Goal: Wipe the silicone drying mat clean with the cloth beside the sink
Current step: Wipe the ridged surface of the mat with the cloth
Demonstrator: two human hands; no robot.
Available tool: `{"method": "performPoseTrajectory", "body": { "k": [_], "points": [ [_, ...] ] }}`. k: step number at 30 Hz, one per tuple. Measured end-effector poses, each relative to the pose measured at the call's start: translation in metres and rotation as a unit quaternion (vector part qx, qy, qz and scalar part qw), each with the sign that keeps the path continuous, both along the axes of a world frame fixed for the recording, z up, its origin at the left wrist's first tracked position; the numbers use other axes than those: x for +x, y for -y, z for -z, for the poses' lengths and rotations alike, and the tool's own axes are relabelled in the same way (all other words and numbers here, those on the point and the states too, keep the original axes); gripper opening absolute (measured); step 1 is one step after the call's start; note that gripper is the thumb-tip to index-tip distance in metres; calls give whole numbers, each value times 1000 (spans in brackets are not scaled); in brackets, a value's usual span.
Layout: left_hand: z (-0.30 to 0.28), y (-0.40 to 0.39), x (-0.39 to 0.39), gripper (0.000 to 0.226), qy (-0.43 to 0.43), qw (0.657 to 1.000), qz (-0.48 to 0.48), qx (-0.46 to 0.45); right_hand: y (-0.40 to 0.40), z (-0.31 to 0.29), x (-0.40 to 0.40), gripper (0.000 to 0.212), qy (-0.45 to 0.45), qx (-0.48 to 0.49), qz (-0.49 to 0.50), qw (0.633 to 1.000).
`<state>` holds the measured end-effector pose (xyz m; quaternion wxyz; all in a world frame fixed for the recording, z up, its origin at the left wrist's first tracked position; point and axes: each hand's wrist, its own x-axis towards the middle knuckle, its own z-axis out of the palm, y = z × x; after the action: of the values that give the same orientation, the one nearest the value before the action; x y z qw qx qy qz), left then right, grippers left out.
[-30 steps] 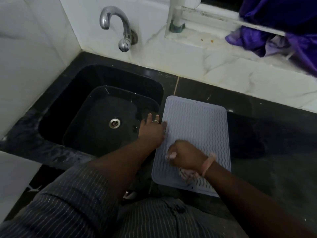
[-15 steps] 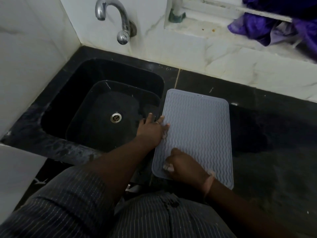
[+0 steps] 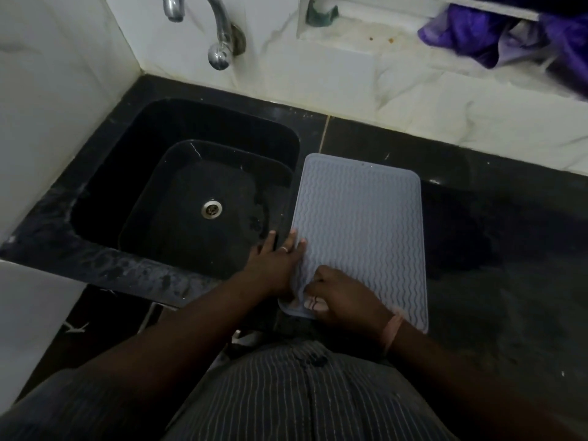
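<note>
Our left hand (image 3: 280, 259) presses flat on the mat (image 3: 359, 230) edge — grip wide; our right hand (image 3: 340, 300) bunches the pale cloth (image 3: 313, 303) at its near corner, on the counter (image 3: 509, 281).

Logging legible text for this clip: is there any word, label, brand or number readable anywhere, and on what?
None readable. The drying mat shows only wavy ridges, the tap and sink carry no visible marking, and the cloth under the right hand is plain.
</note>
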<state>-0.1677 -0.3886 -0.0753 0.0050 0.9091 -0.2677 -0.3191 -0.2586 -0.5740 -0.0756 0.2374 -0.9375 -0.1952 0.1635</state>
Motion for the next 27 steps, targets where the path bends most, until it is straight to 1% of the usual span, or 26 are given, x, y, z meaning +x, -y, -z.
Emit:
{"method": "performPoseTrajectory", "body": {
  "k": [3,8,12,16,19,22,24,27],
  "points": [
    [1,0,0,137,10,1000,19,13,-1,2,4,28,21,-17,7,1000],
    [1,1,0,141,24,999,27,31,7,-8,43,19,49,-33,42,997],
    [0,1,1,144,19,999,24,27,6,-10,65,22,54,-51,58,996],
    [-2,1,0,143,19,999,20,32,2,-7,42,20,43,-26,95,994],
    [-5,2,0,138,16,999,16,34,-7,-5,13,24,6,-8,67,998],
    [-7,3,-1,133,17,999,19,40,-12,-1,-12,27,7,-15,40,999],
    [-6,4,-1,134,26,999,20,40,-9,2,-11,27,17,-28,35,999],
    [-6,5,-3,137,33,998,21,45,2,-3,19,21,49,-40,45,997]
  ]
}}
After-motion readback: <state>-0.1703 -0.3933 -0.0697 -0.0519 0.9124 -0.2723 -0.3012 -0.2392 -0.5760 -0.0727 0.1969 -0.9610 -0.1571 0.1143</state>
